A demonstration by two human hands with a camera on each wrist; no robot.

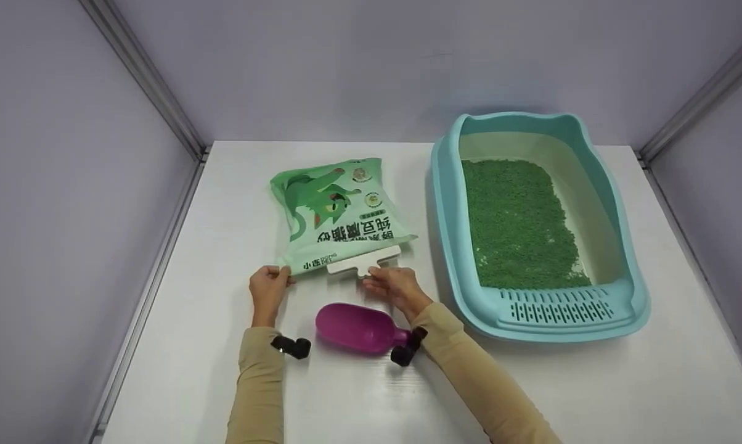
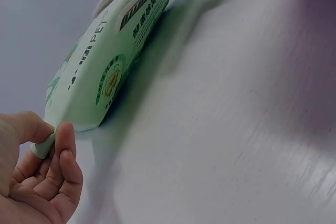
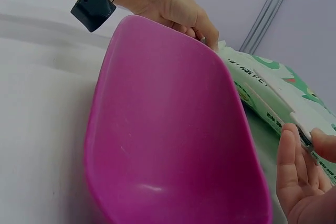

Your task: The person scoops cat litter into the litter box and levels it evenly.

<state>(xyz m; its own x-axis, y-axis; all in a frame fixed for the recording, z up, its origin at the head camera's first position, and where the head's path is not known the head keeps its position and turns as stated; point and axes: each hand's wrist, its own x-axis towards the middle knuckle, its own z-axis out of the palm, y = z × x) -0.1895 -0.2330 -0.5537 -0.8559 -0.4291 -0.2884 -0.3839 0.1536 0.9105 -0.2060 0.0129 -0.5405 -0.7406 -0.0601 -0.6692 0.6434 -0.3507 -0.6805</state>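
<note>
A green bag of cat litter (image 1: 340, 209) lies on the table with its flattened mouth edge toward me. My left hand (image 1: 267, 290) pinches the left corner of that edge between thumb and fingers; the left wrist view shows the corner (image 2: 43, 146) in its grip. Across the edge sits a white sealing clip (image 1: 363, 261) with a short handle. My right hand (image 1: 399, 287) holds this handle between thumb and fingers, also visible in the right wrist view. Whether the clip is fully closed on the bag, I cannot tell.
Just in front of the bag, between my forearms, a magenta scoop (image 1: 355, 328) lies with its handle toward the right wrist. On the right stands a light-blue litter box (image 1: 448, 216) holding green granules (image 1: 519, 228). Pale walls (image 1: 322, 68) enclose the white table (image 1: 180, 345).
</note>
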